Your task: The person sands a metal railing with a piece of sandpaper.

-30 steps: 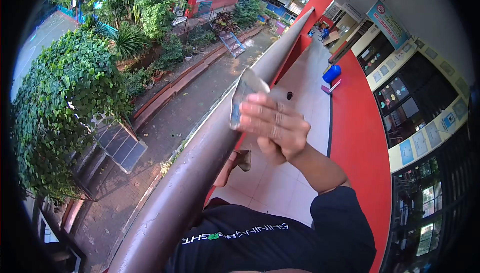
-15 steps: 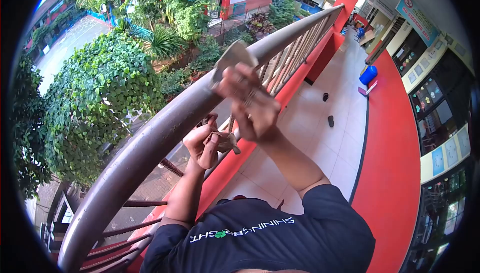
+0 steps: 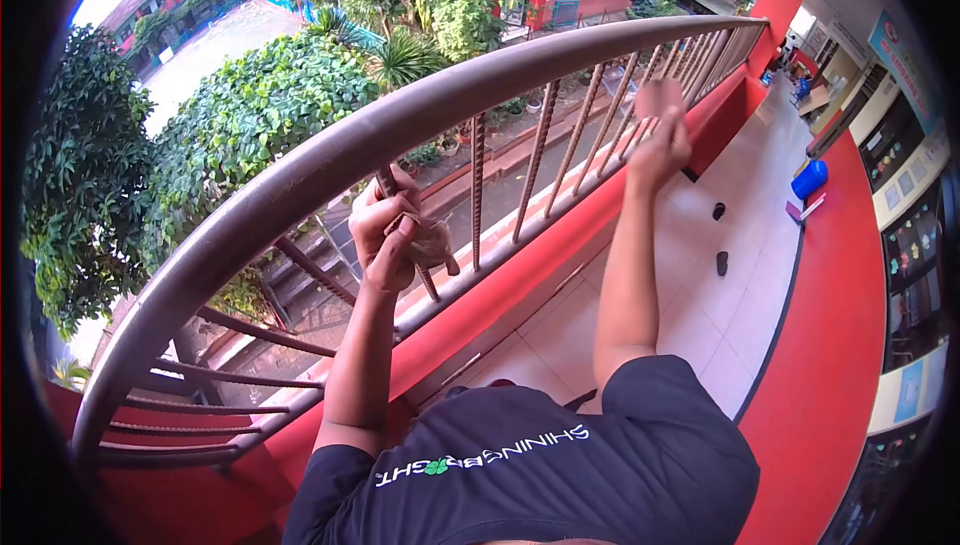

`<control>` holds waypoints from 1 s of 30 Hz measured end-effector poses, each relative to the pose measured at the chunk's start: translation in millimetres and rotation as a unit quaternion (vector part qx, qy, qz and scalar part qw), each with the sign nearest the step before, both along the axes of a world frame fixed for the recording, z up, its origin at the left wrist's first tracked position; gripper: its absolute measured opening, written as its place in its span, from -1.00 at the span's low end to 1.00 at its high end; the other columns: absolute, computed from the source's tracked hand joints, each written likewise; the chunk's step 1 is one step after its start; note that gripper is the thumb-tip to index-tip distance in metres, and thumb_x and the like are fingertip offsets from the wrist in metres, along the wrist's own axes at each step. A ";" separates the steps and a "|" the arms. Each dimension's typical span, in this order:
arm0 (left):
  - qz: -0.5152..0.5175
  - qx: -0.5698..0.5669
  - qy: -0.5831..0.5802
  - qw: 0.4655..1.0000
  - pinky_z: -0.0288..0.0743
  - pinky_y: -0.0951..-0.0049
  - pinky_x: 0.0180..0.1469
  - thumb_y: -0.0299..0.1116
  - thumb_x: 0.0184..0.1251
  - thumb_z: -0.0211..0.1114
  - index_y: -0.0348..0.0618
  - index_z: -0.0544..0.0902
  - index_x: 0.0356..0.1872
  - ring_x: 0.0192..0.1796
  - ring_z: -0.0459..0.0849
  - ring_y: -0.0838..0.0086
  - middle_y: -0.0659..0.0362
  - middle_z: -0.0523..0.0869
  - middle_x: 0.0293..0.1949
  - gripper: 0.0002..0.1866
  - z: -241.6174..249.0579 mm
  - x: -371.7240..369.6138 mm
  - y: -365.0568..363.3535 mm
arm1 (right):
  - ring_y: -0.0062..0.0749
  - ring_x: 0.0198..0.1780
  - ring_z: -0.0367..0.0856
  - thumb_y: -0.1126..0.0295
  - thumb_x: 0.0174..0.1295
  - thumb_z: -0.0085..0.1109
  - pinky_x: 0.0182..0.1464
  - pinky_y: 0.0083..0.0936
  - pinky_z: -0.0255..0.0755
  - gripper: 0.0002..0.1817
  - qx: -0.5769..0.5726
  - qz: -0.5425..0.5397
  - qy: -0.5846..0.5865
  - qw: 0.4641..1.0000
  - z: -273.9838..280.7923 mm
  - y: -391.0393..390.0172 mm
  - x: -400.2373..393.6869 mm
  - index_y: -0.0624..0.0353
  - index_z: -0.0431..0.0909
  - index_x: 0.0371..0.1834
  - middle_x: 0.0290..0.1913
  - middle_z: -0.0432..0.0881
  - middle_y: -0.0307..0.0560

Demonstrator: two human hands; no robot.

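Observation:
My left hand (image 3: 384, 230) is closed round an upright ribbed bar (image 3: 388, 183) just under the thick brown handrail (image 3: 330, 150). A crumpled brownish cloth (image 3: 432, 243) is bunched in that same hand and hangs to its right. Farther along the railing, my right hand (image 3: 660, 150) is raised beside the thin bars, its fingers closed. A flat brownish piece (image 3: 660, 97), smeared by motion, sticks up from its fingers; its exact shape cannot be made out. That hand appears apart from the handrail.
Ribbed bars (image 3: 478, 190) stand between the handrail and a red ledge (image 3: 520, 275). Across the tiled floor (image 3: 690, 295) lie dark sandals (image 3: 721, 263), with a blue bin (image 3: 809, 179) by the right wall. Leafy trees (image 3: 270, 95) grow beyond the railing.
My right hand has moved off the handrail, to the right and up in view. My left hand still holds cloth and bar. The view has shifted, showing more of the railing.

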State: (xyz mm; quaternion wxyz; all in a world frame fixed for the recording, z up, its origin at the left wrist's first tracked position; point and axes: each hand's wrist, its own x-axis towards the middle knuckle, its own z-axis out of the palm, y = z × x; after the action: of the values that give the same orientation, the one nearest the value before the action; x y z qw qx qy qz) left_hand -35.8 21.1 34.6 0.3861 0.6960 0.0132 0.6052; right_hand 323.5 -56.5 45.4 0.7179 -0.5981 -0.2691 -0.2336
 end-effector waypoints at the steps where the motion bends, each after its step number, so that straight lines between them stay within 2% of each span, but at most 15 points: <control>1: 0.015 -0.001 0.011 1.000 0.16 0.38 -0.30 -0.03 0.20 0.29 -0.30 0.49 -0.58 -0.35 0.38 0.40 0.11 0.46 -0.40 -0.53 -1.1 -1.7 0.3 | -0.47 -0.52 0.40 0.22 0.61 -0.02 -0.40 -0.36 0.32 -0.58 0.087 -0.111 -0.025 0.990 -16.5 -23.2 20.5 0.38 0.73 -0.07 -0.50 0.64 -0.17; 2: 0.031 -0.005 0.020 0.999 0.19 0.36 -0.26 -0.05 0.18 0.27 -0.30 0.50 -0.57 -0.33 0.38 0.36 0.10 0.46 -0.41 -0.56 -0.8 -2.1 -1.4 | -0.35 -0.40 0.56 0.22 0.60 -0.02 -0.30 -0.31 0.47 -0.57 0.156 -0.112 0.022 0.981 -24.3 -49.7 24.5 0.44 0.70 -0.09 -0.35 0.71 -0.04; 4: 0.041 -0.005 0.003 0.999 0.17 0.36 -0.26 -0.08 0.18 0.27 -0.30 0.51 -0.56 -0.32 0.39 0.37 0.10 0.47 -0.40 -0.58 2.5 1.0 -5.3 | -0.22 -0.13 0.69 0.20 0.60 -0.01 -0.05 -0.27 0.60 -0.56 0.179 -0.051 0.144 0.972 -65.8 -94.9 40.9 0.45 0.62 0.14 -0.03 0.70 0.10; 6: 0.056 -0.003 0.001 0.998 0.18 0.36 -0.25 -0.11 0.19 0.26 -0.30 0.51 -0.55 -0.32 0.39 0.38 0.10 0.47 -0.39 -0.60 3.7 2.4 -8.2 | -0.17 0.11 0.66 0.15 0.61 0.02 0.19 -0.23 0.57 -0.48 0.189 0.059 0.327 0.924 -125.6 -123.9 54.0 0.42 0.44 0.35 0.18 0.60 0.10; 8: 0.076 -0.012 0.007 0.997 0.20 0.38 -0.21 -0.13 0.21 0.26 -0.33 0.54 -0.52 -0.29 0.40 0.38 0.07 0.50 -0.35 -0.61 0.2 2.1 -8.7 | -0.21 0.16 0.62 0.11 0.61 0.04 0.19 -0.27 0.56 -0.44 0.161 0.192 0.405 0.880 -202.8 -156.7 65.1 0.38 0.36 0.41 0.26 0.54 0.07; 11: 0.071 -0.010 -0.004 0.997 0.25 0.36 -0.14 -0.26 0.26 0.22 -0.38 0.56 -0.41 -0.23 0.45 0.35 0.03 0.53 -0.30 -0.70 -2.0 1.1 -9.2 | -0.32 0.10 0.64 0.13 0.61 0.04 0.10 -0.34 0.58 -0.52 0.027 0.224 0.483 0.846 -259.2 -195.5 29.3 0.38 0.49 0.26 0.12 0.63 0.01; 12: 0.064 0.009 0.003 0.998 0.31 0.34 -0.08 -0.32 0.31 0.20 -0.41 0.61 -0.28 -0.19 0.49 0.34 -0.01 0.58 -0.24 -0.74 -5.0 -2.7 -5.9 | -0.36 0.05 0.66 0.14 0.62 0.04 0.06 -0.37 0.59 -0.55 -0.010 0.235 0.500 0.834 -281.8 -203.9 21.9 0.38 0.54 0.21 0.06 0.67 0.00; 15: 0.058 0.018 -0.022 0.998 0.37 0.32 0.05 -0.36 0.40 0.20 -0.38 0.65 -0.04 -0.09 0.56 0.30 -0.10 0.64 -0.09 -0.72 -10.5 -2.8 -2.2 | -0.42 -0.09 0.70 0.19 0.60 0.09 0.00 -0.43 0.60 -0.61 -0.102 0.266 0.538 0.793 -299.3 -219.1 -8.3 0.39 0.62 0.08 -0.08 0.73 -0.07; 16: 0.065 0.015 -0.051 0.996 0.37 0.32 0.05 -0.38 0.41 0.19 -0.40 0.66 -0.07 -0.09 0.55 0.30 -0.09 0.64 -0.09 -0.74 -14.8 0.4 -3.8 | -0.42 -0.09 0.70 0.19 0.60 0.09 0.00 -0.43 0.60 -0.61 -0.102 0.271 0.541 0.789 -301.7 -218.5 -14.1 0.39 0.62 0.08 -0.08 0.73 -0.07; 18: 0.068 0.011 -0.008 0.998 0.36 0.32 0.08 -0.39 0.42 0.20 -0.44 0.66 -0.09 -0.07 0.55 0.31 -0.07 0.64 -0.07 -0.74 -12.4 -6.2 -3.1 | -0.44 -0.19 0.71 0.23 0.57 0.15 -0.05 -0.46 0.60 -0.64 -0.125 0.270 0.535 0.790 -300.8 -217.1 -23.4 0.39 0.66 0.02 -0.15 0.75 -0.09; 22: 0.070 -0.020 -0.026 0.997 0.32 0.35 0.11 -0.36 0.43 0.21 -0.47 0.65 -0.08 -0.02 0.51 0.35 -0.04 0.61 -0.04 -0.71 -10.1 -1.2 -10.6 | -0.46 -0.18 0.71 0.24 0.53 0.22 -0.05 -0.47 0.60 -0.66 -0.121 0.293 0.512 0.798 -290.0 -205.5 -29.1 0.39 0.68 -0.01 -0.14 0.75 -0.10; 25: 0.071 -0.026 -0.003 0.997 0.30 0.39 0.12 -0.34 0.45 0.21 -0.47 0.63 -0.09 0.00 0.49 0.40 0.03 0.59 -0.03 -0.71 -3.8 -1.7 -18.3 | -0.50 -0.20 0.69 0.12 0.57 0.13 -0.18 -0.49 0.61 -0.59 -0.139 0.325 0.474 0.807 -282.0 -200.7 -35.4 0.29 0.65 0.11 -0.18 0.71 -0.18; 27: 0.100 -0.078 0.039 0.991 0.27 0.47 0.12 -0.32 0.47 0.22 -0.46 0.59 -0.13 0.01 0.46 0.47 0.10 0.54 0.00 -0.71 3.0 -2.4 -28.6 | -0.55 -0.40 0.58 0.08 0.60 0.05 -0.44 -0.55 0.49 -0.62 -0.111 0.315 0.499 0.800 -267.0 -196.3 -50.7 0.22 0.62 0.00 -0.33 0.62 -0.24; 28: 0.094 -0.078 0.036 0.992 0.27 0.47 0.12 -0.32 0.47 0.22 -0.46 0.59 -0.13 0.01 0.46 0.47 0.10 0.54 0.00 -0.71 3.2 -2.1 -29.8 | -0.60 -0.58 0.39 0.06 0.61 -0.02 -0.64 -0.60 0.24 -0.66 -0.117 0.349 0.516 0.773 -252.6 -198.9 -59.7 0.11 0.55 -0.14 -0.47 0.45 -0.31; 30: 0.084 -0.099 0.044 0.991 0.25 0.53 0.13 -0.30 0.48 0.24 -0.43 0.57 -0.17 0.01 0.44 0.51 0.14 0.51 0.01 -0.71 1.3 -3.3 -30.1 | -0.65 -0.66 0.27 0.09 0.60 -0.01 -0.71 -0.61 0.08 -0.69 -0.122 0.364 0.549 0.742 -242.5 -200.4 -76.5 0.04 0.50 -0.23 -0.53 0.37 -0.35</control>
State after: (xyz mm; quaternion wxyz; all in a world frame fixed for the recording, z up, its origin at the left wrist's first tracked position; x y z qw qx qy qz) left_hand -39.1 -9.0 35.9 0.4000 0.6767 0.1477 0.6002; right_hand 247.0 -256.8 -197.1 0.6925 -0.5620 -0.0520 0.4494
